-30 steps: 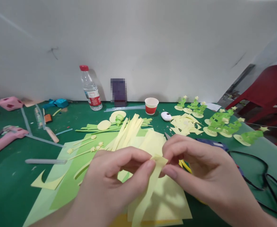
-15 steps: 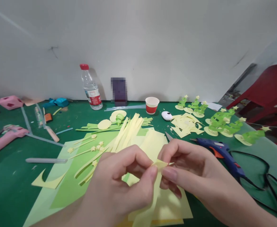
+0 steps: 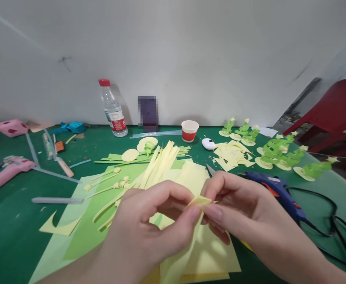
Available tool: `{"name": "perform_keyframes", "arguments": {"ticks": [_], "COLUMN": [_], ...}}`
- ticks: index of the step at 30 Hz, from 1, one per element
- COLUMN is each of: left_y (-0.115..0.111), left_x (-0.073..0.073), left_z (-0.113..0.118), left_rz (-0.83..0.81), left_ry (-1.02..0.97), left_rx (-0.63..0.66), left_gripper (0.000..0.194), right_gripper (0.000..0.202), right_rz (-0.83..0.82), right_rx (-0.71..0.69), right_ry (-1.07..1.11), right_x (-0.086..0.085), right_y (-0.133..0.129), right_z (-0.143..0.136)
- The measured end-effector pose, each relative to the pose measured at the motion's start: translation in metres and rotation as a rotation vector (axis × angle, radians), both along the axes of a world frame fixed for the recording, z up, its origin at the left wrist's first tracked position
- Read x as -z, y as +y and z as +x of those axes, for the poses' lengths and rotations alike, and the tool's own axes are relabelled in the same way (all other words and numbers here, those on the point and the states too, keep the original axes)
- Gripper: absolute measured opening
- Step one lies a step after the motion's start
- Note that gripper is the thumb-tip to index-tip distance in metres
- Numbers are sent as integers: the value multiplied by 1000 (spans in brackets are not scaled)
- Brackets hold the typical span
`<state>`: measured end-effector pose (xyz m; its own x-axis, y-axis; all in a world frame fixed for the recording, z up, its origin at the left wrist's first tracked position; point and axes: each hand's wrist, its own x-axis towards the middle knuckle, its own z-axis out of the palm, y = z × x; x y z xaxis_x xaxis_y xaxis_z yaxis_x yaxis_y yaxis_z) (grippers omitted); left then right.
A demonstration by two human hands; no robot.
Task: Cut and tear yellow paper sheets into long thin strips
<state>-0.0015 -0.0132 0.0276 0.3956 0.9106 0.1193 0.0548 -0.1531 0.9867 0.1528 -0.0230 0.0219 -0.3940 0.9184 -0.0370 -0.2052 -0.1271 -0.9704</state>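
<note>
Left hand (image 3: pixel 149 232): low in the middle of the view, thumb and forefinger pinched together on the folded top of a pale yellow paper strip (image 3: pixel 187 236).
Right hand (image 3: pixel 250 221): just beside the left, fingertips almost touching it, thumb and forefinger clamped on the same folded end from the other side.
Pale yellow paper strip: held above the table between both hands, folded end at the fingertips, the loose length hanging down and to the left towards the bottom edge.
Below the hands: flat pale yellow paper sheets (image 3: pixel 211 252) lying on light green paper sheets (image 3: pixel 81 232), all on a dark green table top (image 3: pixel 10 232).
Beyond the hands: a fan of cut yellow paper strips (image 3: pixel 161 161), with thin yellow star-tipped sticks (image 3: pixel 105 183) to their left.
Right of the hands: a blue glue gun with an orange trigger (image 3: pixel 275 189), lying near the right hand, its black cable (image 3: pixel 323 221) looping away to the right.
Far right: small green paper trees with yellow stars on round bases (image 3: pixel 279 152), and a heap of yellow paper offcuts (image 3: pixel 232 154) just beside them.
Back edge by the wall: a clear plastic bottle with a red cap (image 3: pixel 112 110), upright; a red and white paper cup (image 3: pixel 189 131), upright; a small white oval object (image 3: pixel 208 144) near the cup.
Left side: a pink glue gun (image 3: pixel 4 173), well apart from the hands; a translucent glue stick (image 3: pixel 57 200) lying flat.
</note>
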Motion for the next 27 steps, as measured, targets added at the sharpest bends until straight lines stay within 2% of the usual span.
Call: {"name": "perform_keyframes", "arguments": {"ticks": [7,14,27], "left_y": [0,-1,-2], "left_x": [1,0,0], "left_z": [-2,-2,-1], "left_rz": [111,239,170], "left_ry": [114,176,248], "left_rx": [-44,-60,-62], "left_gripper": [17,18,21], "right_gripper": [12,12,9], "right_rz": [-72,-105,-106], "right_rx": [-57,-27,-48], "right_ry": [11,-17,-28], "right_x": [4,-1,0], "right_y": [-5,-6,-3], "right_z": [-1,-3,-2]}}
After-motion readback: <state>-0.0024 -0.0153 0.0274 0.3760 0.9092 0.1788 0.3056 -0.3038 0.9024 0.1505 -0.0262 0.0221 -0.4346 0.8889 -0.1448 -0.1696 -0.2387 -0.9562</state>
